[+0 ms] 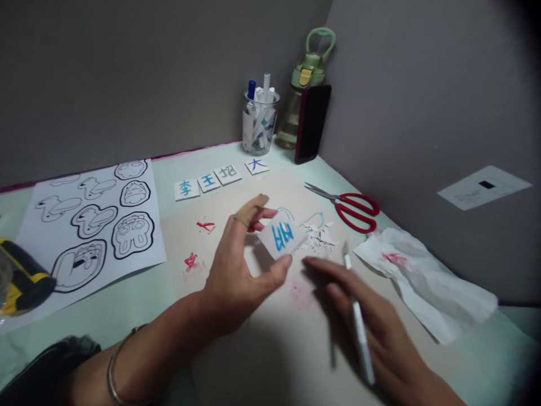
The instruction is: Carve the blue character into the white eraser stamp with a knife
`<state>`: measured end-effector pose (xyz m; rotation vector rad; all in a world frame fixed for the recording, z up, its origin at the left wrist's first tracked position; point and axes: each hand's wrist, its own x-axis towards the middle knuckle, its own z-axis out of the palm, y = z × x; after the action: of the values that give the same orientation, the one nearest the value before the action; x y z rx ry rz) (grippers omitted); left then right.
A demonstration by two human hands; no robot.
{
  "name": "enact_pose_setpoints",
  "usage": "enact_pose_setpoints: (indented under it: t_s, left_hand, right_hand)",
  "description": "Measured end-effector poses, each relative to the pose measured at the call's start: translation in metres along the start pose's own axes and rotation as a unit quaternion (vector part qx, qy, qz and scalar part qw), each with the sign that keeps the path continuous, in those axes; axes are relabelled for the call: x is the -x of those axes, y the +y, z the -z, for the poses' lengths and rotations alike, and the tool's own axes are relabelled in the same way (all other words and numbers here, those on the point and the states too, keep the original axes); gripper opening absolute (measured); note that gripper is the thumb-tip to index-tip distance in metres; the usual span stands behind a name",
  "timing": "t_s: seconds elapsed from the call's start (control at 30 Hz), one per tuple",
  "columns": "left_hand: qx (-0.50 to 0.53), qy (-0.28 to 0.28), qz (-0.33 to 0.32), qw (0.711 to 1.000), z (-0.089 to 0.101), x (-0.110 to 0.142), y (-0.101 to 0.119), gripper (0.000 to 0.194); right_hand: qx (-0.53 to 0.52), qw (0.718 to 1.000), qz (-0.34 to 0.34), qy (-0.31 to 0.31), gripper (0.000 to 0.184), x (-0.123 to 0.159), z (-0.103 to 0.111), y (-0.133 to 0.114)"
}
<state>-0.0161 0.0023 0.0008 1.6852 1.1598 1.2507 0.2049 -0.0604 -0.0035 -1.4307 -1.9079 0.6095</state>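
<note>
My left hand [236, 265] holds a small white square tile [279, 235] marked with a blue character, pinched between thumb and fingers above the board. A tan bandage wraps one of its fingers. In my right hand [372, 316], slightly blurred, a slim silver craft knife [358, 332] rests between the fingers, blade end pointing away from me. Its index finger reaches toward the tile without touching it. Just beyond lie white scraps [319, 239] on the beige board [270, 361]. Four similar tiles, among them a green-marked one [228, 174], stand in a row behind.
Red-handled scissors [357, 211] and a red-stained tissue [426, 282] lie on the right. A sheet of line drawings [105, 225] and a black-yellow object [25, 282] are at left. At the back stand a pen jar [258, 127], a green bottle [291, 113] and a phone [313, 124].
</note>
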Motion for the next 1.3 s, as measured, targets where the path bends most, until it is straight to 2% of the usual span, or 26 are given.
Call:
enact_pose_setpoints:
  t_s: [0.07, 0.13, 0.2, 0.27, 0.4, 0.5, 0.6, 0.73, 0.87, 1.0, 1.13, 1.3]
  left_hand:
    - [-0.049, -0.056, -0.043, 0.996, -0.004, 0.007, 0.002, 0.077]
    - [-0.082, -0.117, -0.092, 0.985, -0.007, 0.012, 0.003, 0.080]
    - [-0.100, -0.171, -0.132, 0.971, -0.010, 0.014, 0.003, 0.081]
    - [-0.113, -0.213, -0.150, 0.959, -0.012, 0.014, 0.003, 0.080]
    - [-0.137, -0.264, -0.130, 0.946, -0.015, 0.013, 0.001, 0.077]
    - [-0.145, -0.286, -0.107, 0.941, -0.015, 0.011, -0.003, 0.078]
    - [-0.141, -0.295, -0.105, 0.939, -0.014, 0.010, -0.006, 0.090]
    - [-0.126, -0.315, -0.098, 0.935, -0.012, 0.008, -0.009, 0.100]
    - [-0.120, -0.326, -0.087, 0.934, -0.013, 0.006, -0.010, 0.099]
    - [-0.110, -0.328, -0.075, 0.935, -0.012, 0.005, -0.011, 0.100]
    - [-0.078, -0.365, -0.057, 0.926, -0.005, -0.002, -0.011, 0.103]
    - [-0.062, -0.392, -0.031, 0.917, 0.000, -0.009, -0.010, 0.085]
  right_hand:
    - [0.020, 0.991, -0.070, 0.116, 0.030, -0.002, 0.004, 0.004]
    - [-0.002, 0.978, -0.100, 0.184, 0.032, 0.002, 0.008, 0.005]
    - [-0.058, 0.971, -0.100, 0.210, 0.032, 0.008, 0.010, 0.004]
    - [-0.095, 0.967, -0.072, 0.225, 0.030, 0.013, 0.010, 0.002]
    - [-0.051, 0.981, -0.027, 0.184, 0.024, 0.018, 0.010, -0.003]
    - [0.012, 0.985, -0.053, 0.164, 0.012, 0.019, 0.011, -0.005]
    - [0.068, 0.985, -0.066, 0.144, 0.008, 0.021, 0.010, -0.005]
    - [0.049, 0.994, -0.040, 0.086, 0.010, 0.020, 0.008, -0.010]
    - [0.028, 0.999, 0.017, 0.043, 0.013, 0.014, 0.008, -0.016]
    - [0.024, 0.998, 0.054, 0.035, 0.015, 0.012, 0.006, -0.017]
    - [0.032, 0.998, 0.020, 0.045, 0.012, 0.015, 0.002, -0.014]
    - [0.023, 0.999, 0.001, 0.042, 0.011, 0.015, -0.003, -0.011]
